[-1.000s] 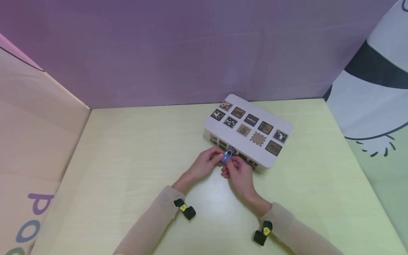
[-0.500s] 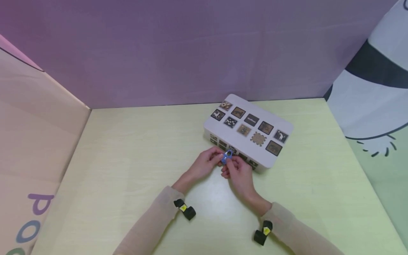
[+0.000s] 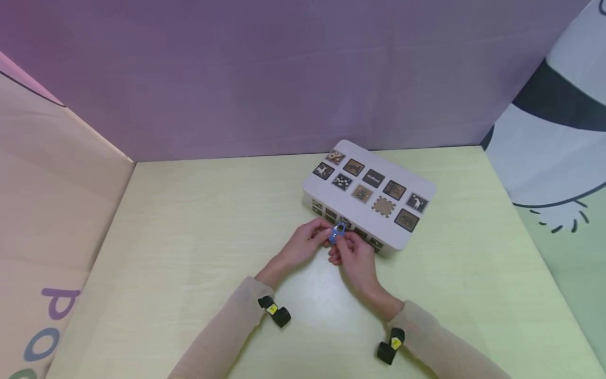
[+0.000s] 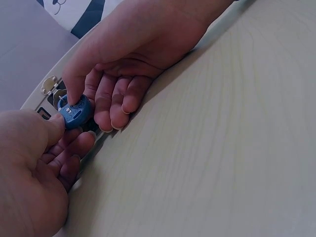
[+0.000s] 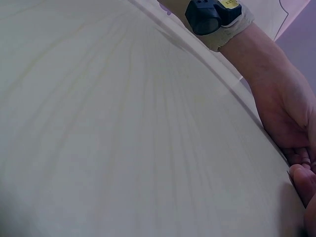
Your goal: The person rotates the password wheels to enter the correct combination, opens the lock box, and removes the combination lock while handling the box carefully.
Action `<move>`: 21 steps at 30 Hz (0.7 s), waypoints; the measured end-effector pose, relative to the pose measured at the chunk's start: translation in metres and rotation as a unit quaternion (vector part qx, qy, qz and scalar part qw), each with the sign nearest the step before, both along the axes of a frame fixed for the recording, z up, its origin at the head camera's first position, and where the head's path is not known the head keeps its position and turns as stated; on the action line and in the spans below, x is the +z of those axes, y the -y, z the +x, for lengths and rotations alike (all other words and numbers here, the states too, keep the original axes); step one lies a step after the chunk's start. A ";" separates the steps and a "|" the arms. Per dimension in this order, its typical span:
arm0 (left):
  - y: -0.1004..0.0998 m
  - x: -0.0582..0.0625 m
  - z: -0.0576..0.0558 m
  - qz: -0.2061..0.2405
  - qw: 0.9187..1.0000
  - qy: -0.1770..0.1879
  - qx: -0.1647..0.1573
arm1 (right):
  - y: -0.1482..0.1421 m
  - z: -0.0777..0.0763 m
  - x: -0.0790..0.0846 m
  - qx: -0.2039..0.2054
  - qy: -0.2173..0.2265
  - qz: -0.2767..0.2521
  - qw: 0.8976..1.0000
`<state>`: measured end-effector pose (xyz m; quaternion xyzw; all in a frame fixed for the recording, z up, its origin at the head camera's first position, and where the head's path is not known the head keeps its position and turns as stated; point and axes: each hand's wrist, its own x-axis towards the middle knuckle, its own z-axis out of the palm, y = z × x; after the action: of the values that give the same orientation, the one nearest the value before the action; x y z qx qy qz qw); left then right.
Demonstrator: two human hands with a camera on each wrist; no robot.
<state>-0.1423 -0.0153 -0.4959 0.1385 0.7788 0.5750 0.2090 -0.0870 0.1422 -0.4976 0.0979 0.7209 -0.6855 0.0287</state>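
A small blue combination padlock (image 4: 78,117) is held between both hands, close to the front side of a white box (image 3: 356,201) printed with square pictures. My left hand (image 3: 301,246) pinches the padlock's body from the left, thumb on top. From the other side my right hand (image 3: 360,266) grips it, its thumb pressing by the number dials and its other fingers curled underneath. The shackle stands up toward the box, beside a metal latch (image 4: 50,85) in the left wrist view. Whether the shackle passes through the latch cannot be made out. The padlock is out of sight in the right wrist view.
The box lies shut and angled on a pale wooden table (image 3: 203,226), near the purple back wall (image 3: 265,79). Printed cloth panels stand along the left and right sides. A black camera (image 3: 282,316) is strapped to the left wrist, another black camera (image 3: 386,353) to the right.
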 end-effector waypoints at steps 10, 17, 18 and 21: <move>0.001 0.001 0.001 0.005 1.000 0.000 -0.001 | 0.000 0.000 0.001 0.001 0.003 0.001 1.000; 0.000 0.001 0.000 0.004 1.000 0.001 0.000 | -0.001 0.000 0.000 -0.003 0.010 -0.013 1.000; 0.000 0.001 0.000 0.005 1.000 0.000 0.000 | -0.001 0.001 0.000 -0.004 0.010 -0.014 1.000; 0.000 0.001 0.000 0.003 1.000 0.000 -0.001 | -0.001 0.001 0.000 -0.003 0.011 -0.013 1.000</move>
<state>-0.1421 -0.0154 -0.4947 0.1393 0.7769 0.5773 0.2091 -0.0862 0.1433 -0.4972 0.1072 0.7111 -0.6939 0.0361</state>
